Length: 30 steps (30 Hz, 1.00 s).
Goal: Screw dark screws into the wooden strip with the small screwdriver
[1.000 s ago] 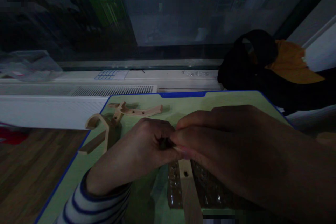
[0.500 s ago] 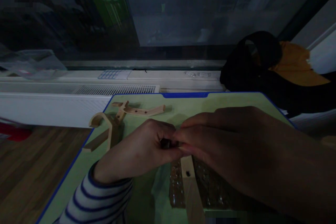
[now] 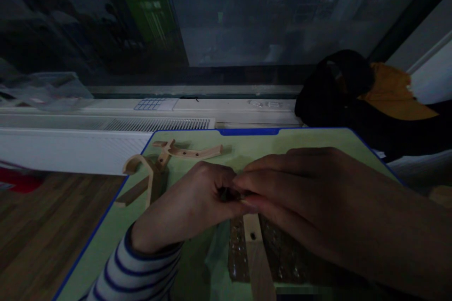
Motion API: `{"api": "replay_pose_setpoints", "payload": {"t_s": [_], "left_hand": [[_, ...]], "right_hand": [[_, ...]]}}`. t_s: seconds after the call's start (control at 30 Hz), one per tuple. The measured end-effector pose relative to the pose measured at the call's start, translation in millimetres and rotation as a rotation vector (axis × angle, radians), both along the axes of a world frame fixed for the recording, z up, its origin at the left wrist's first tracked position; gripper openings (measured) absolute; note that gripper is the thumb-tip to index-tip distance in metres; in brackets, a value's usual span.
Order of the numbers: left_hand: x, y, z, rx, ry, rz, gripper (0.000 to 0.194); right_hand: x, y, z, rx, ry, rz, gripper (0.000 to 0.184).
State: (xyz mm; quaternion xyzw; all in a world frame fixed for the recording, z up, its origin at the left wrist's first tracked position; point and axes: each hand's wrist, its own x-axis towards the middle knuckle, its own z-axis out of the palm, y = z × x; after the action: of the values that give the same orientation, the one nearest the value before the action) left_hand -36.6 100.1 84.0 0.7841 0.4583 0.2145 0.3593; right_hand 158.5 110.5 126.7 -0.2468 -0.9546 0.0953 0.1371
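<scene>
My left hand and my right hand meet over the table, fingers closed and tips pressed together. Whatever is pinched between them is mostly hidden; only a thin pale sliver shows at the fingertips. Directly below, a pale wooden strip with one dark hole runs toward me, its far end covered by my fingers. Under the strip lies a brown slab in shiny bubble wrap. Left of my left hand are a curved wooden piece and, behind it, a bent wooden piece with holes.
The green tabletop has a blue edge. Beyond it are a white radiator and a windowsill with a clear plastic container. Dark clothing and an orange-and-black cap lie at the right. A red object is on the floor.
The view has shifted slightly, and more lights reflect in the window. Both hands keep the same pinched pose over the wooden strip, with hardly any movement.
</scene>
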Motion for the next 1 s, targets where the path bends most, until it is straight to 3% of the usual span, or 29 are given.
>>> {"api": "replay_pose_setpoints", "payload": {"t_s": [0.13,0.37,0.57,0.8,1.0], "left_hand": [[0.2,-0.2,-0.1,-0.019,-0.022,-0.021,0.016],[-1.2,-0.1,-0.7,-0.126,-0.020,-0.064,0.016],[-3.7,0.8,-0.8,-0.053,0.024,-0.146,0.021],[-0.5,-0.2,0.1,0.037,0.067,0.044,0.012],[1.7,0.2,-1.2,0.014,-0.017,0.001,0.008]], "right_hand": [[3.5,1.2,-0.4,0.008,0.045,-0.002,0.039],[1.7,5.4,-4.2,-0.021,-0.020,0.084,0.029],[0.3,-0.9,-1.3,0.010,-0.037,0.043,0.021],[0.4,3.8,-2.4,0.036,-0.046,0.033,0.018],[7.6,1.5,-0.1,0.082,0.010,-0.025,0.032]]}}
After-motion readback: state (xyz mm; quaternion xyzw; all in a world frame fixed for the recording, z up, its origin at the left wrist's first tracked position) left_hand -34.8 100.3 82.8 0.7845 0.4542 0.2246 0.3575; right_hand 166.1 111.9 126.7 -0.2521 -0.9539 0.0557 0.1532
